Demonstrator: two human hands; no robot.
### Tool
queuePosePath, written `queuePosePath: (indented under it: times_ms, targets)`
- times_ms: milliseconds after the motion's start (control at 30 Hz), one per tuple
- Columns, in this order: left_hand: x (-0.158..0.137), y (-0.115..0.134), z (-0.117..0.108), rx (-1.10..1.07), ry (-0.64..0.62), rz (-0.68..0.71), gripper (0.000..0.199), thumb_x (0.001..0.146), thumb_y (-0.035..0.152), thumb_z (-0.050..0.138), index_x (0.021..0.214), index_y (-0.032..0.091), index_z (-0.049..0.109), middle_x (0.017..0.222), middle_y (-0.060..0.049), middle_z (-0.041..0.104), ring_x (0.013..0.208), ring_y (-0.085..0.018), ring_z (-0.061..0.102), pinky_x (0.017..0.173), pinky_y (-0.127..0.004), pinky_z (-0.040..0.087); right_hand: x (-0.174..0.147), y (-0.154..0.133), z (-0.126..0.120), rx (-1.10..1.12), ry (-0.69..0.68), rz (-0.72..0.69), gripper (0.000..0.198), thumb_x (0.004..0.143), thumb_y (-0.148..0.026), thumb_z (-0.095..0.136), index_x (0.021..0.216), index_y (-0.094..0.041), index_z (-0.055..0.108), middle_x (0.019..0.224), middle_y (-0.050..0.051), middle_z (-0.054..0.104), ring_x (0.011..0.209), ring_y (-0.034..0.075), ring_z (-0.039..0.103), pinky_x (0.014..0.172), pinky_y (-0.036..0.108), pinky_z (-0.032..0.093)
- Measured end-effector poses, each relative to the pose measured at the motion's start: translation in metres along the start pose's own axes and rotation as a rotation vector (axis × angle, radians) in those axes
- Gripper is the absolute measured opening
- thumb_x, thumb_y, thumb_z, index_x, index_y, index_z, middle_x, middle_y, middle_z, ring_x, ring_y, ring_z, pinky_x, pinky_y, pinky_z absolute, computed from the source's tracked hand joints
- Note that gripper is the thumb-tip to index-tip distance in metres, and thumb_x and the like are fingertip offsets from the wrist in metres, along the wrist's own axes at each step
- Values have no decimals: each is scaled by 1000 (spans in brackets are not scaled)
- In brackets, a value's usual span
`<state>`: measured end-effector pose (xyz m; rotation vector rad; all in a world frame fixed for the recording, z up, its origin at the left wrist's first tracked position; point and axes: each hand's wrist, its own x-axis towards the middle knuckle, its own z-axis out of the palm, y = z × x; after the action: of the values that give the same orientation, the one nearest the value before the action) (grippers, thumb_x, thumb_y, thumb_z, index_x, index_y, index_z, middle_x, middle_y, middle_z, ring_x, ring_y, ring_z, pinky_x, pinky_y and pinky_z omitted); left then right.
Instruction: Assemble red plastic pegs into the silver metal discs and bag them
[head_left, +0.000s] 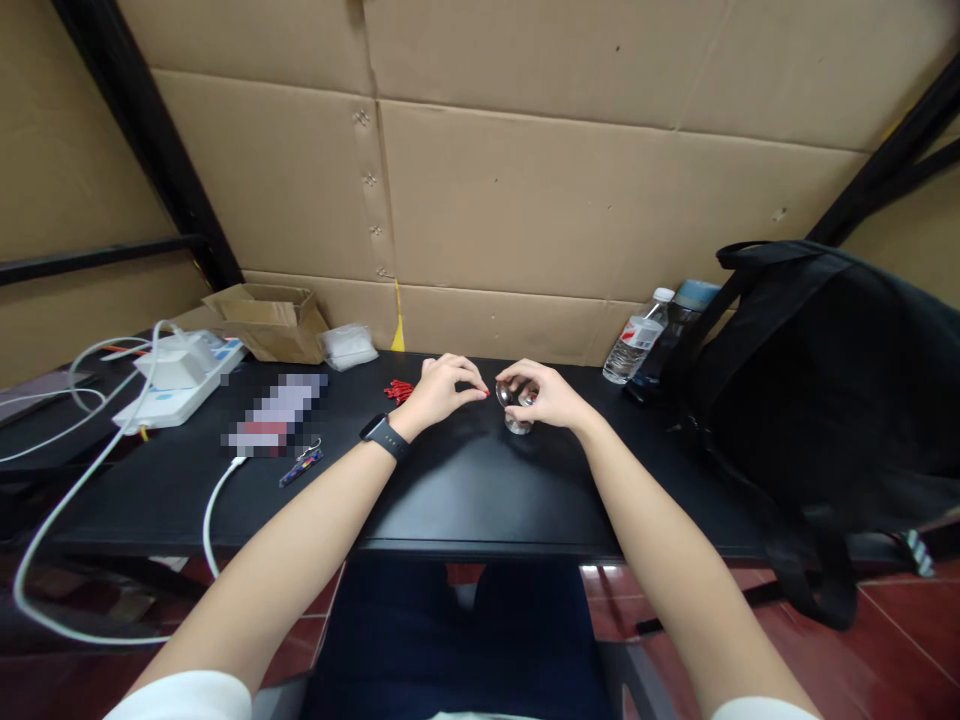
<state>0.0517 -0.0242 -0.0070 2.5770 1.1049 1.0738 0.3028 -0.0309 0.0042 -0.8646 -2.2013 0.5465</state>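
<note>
Between the thumb and fingertips of my left hand [442, 390] is a tiny red piece [487, 393], its kind too small to tell. Beside that wrist, which wears a dark watch, lies a small pile of thin red pieces [398, 391] on the black table. My right hand [546, 393] curls its fingers and thumb around a small, shiny, round metal container [517, 425] standing on the table. A shiny round part [504, 394], perhaps its lid, tilts up under those fingers. The hands are close together but apart, and the fingers hide much of the container.
Left on the table [480, 500] are a white power strip [180, 385] with cables, a blurred-out phone [277, 415], a keyring [301, 466], an open cardboard box [274, 322] and a clear plastic packet [349, 346]. Right are a water bottle [637, 338] and a black backpack [832, 400].
</note>
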Motion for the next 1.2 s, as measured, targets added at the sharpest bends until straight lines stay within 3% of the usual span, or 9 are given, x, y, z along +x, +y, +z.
queuePosePath:
  times_ms: [100,233,433,833,967,1200]
  targets:
    - [1,3,2,19,103,-52,6,88,35,76,87,31,81,117,-1,69,116,-24,56,103,-45,37,4,-8,15,50,150,-41,46,69,-22,80,114,-24,71,112,6,67,92,20,69,74,31,56]
    - [1,3,5,-6,177,-67,6,87,34,77,86,31,81,120,-2,65,120,-26,53,105,-46,40,6,-11,29,110,233,-62,48,71,-26,83,117,-25,68,116,6,68,95,21,70,74,32,56]
    - [0,3,5,-3,233,-51,5,86,32,78,83,29,81,117,-4,66,118,-25,53,103,-45,41,7,-10,35,143,247,-35,48,71,-29,84,116,-25,66,116,6,72,100,24,73,76,33,55]
    - [0,13,0,152,170,-79,12,90,33,72,83,29,81,122,-5,65,122,-30,46,101,-48,36,8,-8,38,205,197,74,32,79,-48,79,91,-21,70,120,10,71,98,23,71,74,33,58]
    - [0,11,1,166,208,-29,12,90,35,73,84,29,81,119,-5,65,121,-29,47,100,-47,35,9,-7,35,96,200,64,25,90,-44,67,88,-20,73,116,10,70,97,21,69,71,31,56]
    - [-1,10,4,177,144,-7,11,90,35,73,85,29,80,120,-5,65,123,-29,47,100,-46,34,9,-9,34,4,174,61,17,92,-33,62,84,-19,69,113,9,64,93,19,66,69,29,54]
